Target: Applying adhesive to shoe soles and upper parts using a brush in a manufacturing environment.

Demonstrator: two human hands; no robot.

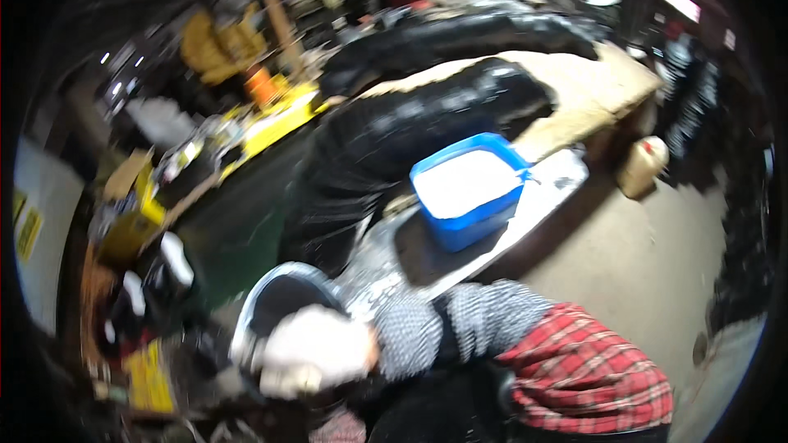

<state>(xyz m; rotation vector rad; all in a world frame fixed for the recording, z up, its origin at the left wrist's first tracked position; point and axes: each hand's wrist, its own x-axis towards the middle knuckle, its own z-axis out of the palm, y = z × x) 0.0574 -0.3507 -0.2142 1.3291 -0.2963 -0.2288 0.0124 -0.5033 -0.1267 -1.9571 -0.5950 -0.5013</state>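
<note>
From the lower right my right arm reaches across in a red plaid sleeve with a grey knitted cuff. At its end my right hand point(320, 349), in what looks like a white glove, is smeared by motion; its fingers cannot be made out. It is over the near side of a round bucket point(244, 324) with a pale rim and dark inside. My left hand cannot be told apart; a plaid patch shows at the lower edge, below a blurred pale lump beside the glove. Beyond the arm, a blue tub point(460, 234) with white contents stands on a silvery bench surface point(546, 205).
Long black plastic-wrapped rolls point(427, 111) curve across behind the tub, beside a tan board point(599, 86). A beige jerrycan point(642, 168) with a red cap stands on the floor at right. Yellow framework point(283, 119) and clutter line the left. Black plastic point(743, 254) edges the far right.
</note>
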